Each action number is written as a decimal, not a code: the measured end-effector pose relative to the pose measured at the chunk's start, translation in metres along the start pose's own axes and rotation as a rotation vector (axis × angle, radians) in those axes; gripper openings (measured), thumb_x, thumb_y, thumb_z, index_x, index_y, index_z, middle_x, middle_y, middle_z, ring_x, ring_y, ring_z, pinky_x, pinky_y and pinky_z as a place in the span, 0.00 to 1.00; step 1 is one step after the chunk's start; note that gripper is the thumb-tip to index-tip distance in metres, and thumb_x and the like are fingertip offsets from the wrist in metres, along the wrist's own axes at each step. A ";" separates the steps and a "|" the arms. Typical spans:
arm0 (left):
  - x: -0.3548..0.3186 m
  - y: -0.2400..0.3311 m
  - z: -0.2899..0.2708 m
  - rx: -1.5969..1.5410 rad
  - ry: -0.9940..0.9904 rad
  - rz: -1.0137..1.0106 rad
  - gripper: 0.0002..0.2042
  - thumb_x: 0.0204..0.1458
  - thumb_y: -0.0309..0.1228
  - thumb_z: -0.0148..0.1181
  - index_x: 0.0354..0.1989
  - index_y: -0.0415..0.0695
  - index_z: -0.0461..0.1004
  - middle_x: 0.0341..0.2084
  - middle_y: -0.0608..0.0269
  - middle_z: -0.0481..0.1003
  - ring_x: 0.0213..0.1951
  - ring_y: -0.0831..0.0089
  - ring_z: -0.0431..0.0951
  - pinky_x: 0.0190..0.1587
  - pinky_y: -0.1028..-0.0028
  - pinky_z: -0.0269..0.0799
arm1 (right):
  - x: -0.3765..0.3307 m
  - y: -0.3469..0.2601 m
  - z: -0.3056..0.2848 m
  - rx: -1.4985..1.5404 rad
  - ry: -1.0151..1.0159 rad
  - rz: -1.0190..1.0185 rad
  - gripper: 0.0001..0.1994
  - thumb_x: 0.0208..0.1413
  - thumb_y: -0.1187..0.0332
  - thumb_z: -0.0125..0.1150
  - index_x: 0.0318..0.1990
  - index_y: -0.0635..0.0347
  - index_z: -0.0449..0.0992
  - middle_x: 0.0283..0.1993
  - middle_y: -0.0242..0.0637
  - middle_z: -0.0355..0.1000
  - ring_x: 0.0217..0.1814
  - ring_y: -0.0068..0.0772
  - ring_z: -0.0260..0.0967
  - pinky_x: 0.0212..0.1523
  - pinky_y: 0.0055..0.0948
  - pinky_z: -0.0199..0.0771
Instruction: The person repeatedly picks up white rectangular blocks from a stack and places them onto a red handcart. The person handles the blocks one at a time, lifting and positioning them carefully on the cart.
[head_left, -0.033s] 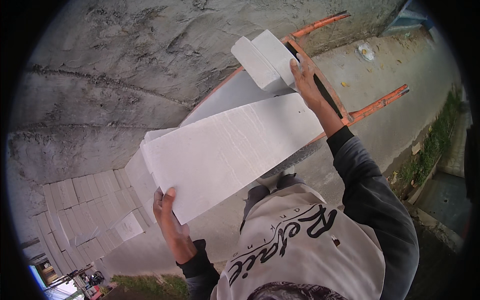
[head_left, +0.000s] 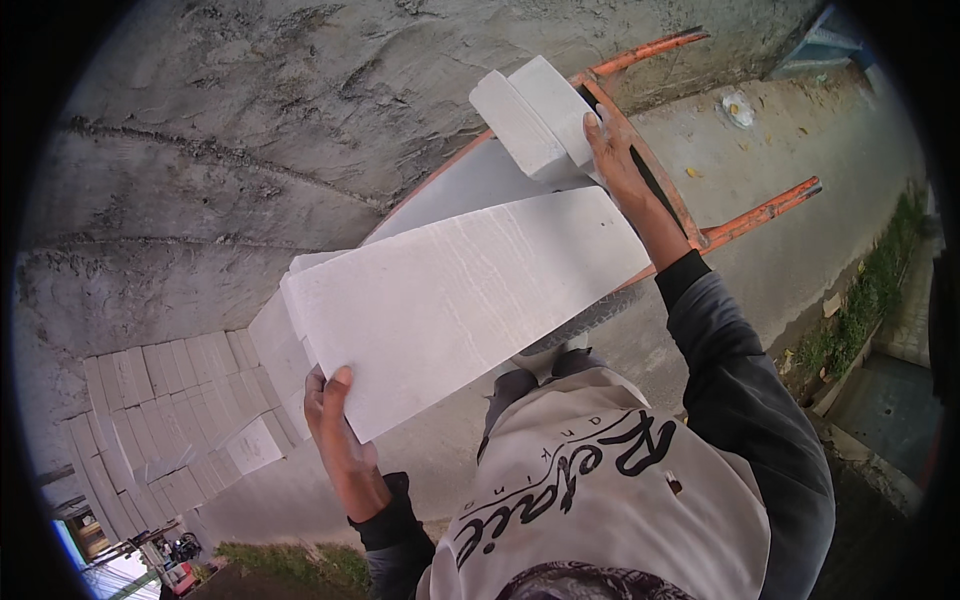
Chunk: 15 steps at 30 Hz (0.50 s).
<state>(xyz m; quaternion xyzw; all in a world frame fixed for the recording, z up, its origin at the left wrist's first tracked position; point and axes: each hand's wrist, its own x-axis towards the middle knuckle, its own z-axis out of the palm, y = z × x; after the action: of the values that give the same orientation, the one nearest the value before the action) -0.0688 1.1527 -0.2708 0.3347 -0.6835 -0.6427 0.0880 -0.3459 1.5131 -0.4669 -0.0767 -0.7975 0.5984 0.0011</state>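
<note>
A long, pale lightweight concrete block slants across the middle, its broad face up, over an orange-framed wheelbarrow. My left hand is closed on its near left end, thumb on top and fingers round the edge. At the opposite end, my right hand is wrapped along the end edge; its palm and part of its grip are hidden. The right fingertips are close beside two smaller-looking pale blocks at the far end of the wheelbarrow. More pale blocks lie under and beyond the left end.
A stack of pale blocks stands at the lower left by the rough grey wall. Concrete paving runs alongside, with grass at the right edge. A crumpled plastic bag lies beyond the wheelbarrow handles.
</note>
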 end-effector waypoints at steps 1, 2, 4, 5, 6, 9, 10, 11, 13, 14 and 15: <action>0.000 0.005 0.004 0.006 -0.006 0.007 0.33 0.53 0.41 0.64 0.61 0.28 0.65 0.49 0.48 0.74 0.52 0.61 0.77 0.54 0.66 0.73 | 0.012 -0.002 0.000 -0.030 -0.039 -0.009 0.55 0.57 0.21 0.40 0.79 0.54 0.43 0.75 0.71 0.43 0.78 0.68 0.46 0.74 0.56 0.50; 0.001 0.007 0.006 0.008 -0.004 0.011 0.32 0.53 0.41 0.63 0.61 0.28 0.65 0.49 0.50 0.74 0.52 0.62 0.76 0.54 0.66 0.72 | 0.019 -0.011 0.002 -0.052 -0.090 -0.033 0.54 0.58 0.22 0.40 0.79 0.54 0.43 0.76 0.70 0.42 0.78 0.67 0.45 0.74 0.55 0.49; 0.010 0.014 0.014 0.032 -0.011 0.016 0.39 0.50 0.42 0.67 0.62 0.23 0.61 0.49 0.40 0.73 0.53 0.57 0.76 0.55 0.66 0.71 | 0.036 -0.024 0.003 -0.081 -0.157 -0.060 0.54 0.59 0.24 0.41 0.79 0.56 0.41 0.78 0.66 0.40 0.81 0.63 0.42 0.76 0.52 0.47; 0.013 0.018 0.015 0.048 -0.014 0.019 0.42 0.48 0.42 0.69 0.63 0.21 0.59 0.49 0.35 0.72 0.53 0.55 0.76 0.56 0.66 0.71 | 0.044 -0.030 0.005 -0.088 -0.174 -0.067 0.54 0.60 0.25 0.42 0.79 0.59 0.40 0.80 0.64 0.39 0.82 0.60 0.39 0.77 0.50 0.45; 0.018 0.023 0.021 0.020 -0.029 0.031 0.42 0.47 0.42 0.69 0.63 0.20 0.59 0.48 0.34 0.72 0.53 0.54 0.76 0.56 0.66 0.71 | 0.045 -0.031 0.006 -0.051 -0.175 -0.054 0.54 0.61 0.26 0.44 0.79 0.62 0.40 0.80 0.63 0.39 0.83 0.59 0.38 0.78 0.50 0.44; 0.026 0.036 0.034 -0.024 -0.026 0.080 0.42 0.47 0.41 0.69 0.61 0.19 0.60 0.47 0.32 0.72 0.52 0.52 0.77 0.55 0.68 0.71 | 0.048 -0.055 0.014 0.108 -0.252 0.009 0.54 0.63 0.31 0.50 0.77 0.71 0.39 0.80 0.60 0.41 0.84 0.53 0.36 0.79 0.46 0.40; 0.024 0.040 0.037 -0.035 -0.031 0.092 0.41 0.47 0.41 0.69 0.61 0.18 0.61 0.47 0.32 0.73 0.51 0.52 0.77 0.55 0.68 0.71 | 0.050 -0.055 0.016 0.130 -0.286 -0.018 0.54 0.63 0.32 0.50 0.77 0.71 0.40 0.80 0.60 0.41 0.83 0.53 0.37 0.79 0.46 0.40; 0.022 0.042 0.042 -0.038 -0.048 0.105 0.41 0.47 0.41 0.69 0.60 0.18 0.61 0.46 0.32 0.73 0.50 0.53 0.78 0.55 0.69 0.71 | 0.053 -0.049 0.012 0.142 -0.304 -0.033 0.53 0.63 0.32 0.50 0.77 0.70 0.40 0.80 0.59 0.42 0.83 0.53 0.38 0.79 0.45 0.41; 0.017 0.050 0.051 -0.041 -0.088 0.125 0.40 0.47 0.40 0.69 0.59 0.17 0.62 0.45 0.32 0.73 0.47 0.54 0.79 0.54 0.72 0.71 | 0.058 -0.041 0.006 0.130 -0.327 -0.040 0.53 0.63 0.33 0.51 0.77 0.70 0.40 0.80 0.59 0.43 0.83 0.53 0.39 0.79 0.44 0.42; 0.018 0.054 0.055 -0.008 -0.087 0.100 0.39 0.47 0.40 0.68 0.59 0.17 0.62 0.45 0.32 0.73 0.47 0.54 0.79 0.53 0.72 0.71 | 0.060 -0.040 0.005 0.107 -0.334 -0.036 0.53 0.63 0.33 0.51 0.77 0.70 0.40 0.79 0.59 0.44 0.83 0.53 0.40 0.79 0.44 0.43; 0.022 0.058 0.058 0.025 -0.088 0.077 0.39 0.48 0.40 0.68 0.58 0.17 0.63 0.44 0.31 0.73 0.46 0.54 0.79 0.53 0.73 0.71 | 0.062 -0.039 0.004 0.085 -0.341 -0.032 0.53 0.63 0.33 0.52 0.77 0.70 0.40 0.79 0.59 0.44 0.82 0.53 0.41 0.78 0.44 0.43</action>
<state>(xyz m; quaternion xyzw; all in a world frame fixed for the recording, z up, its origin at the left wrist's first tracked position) -0.1375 1.1852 -0.2321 0.2809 -0.7071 -0.6442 0.0783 -0.4122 1.5058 -0.4361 0.0387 -0.7613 0.6357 -0.1216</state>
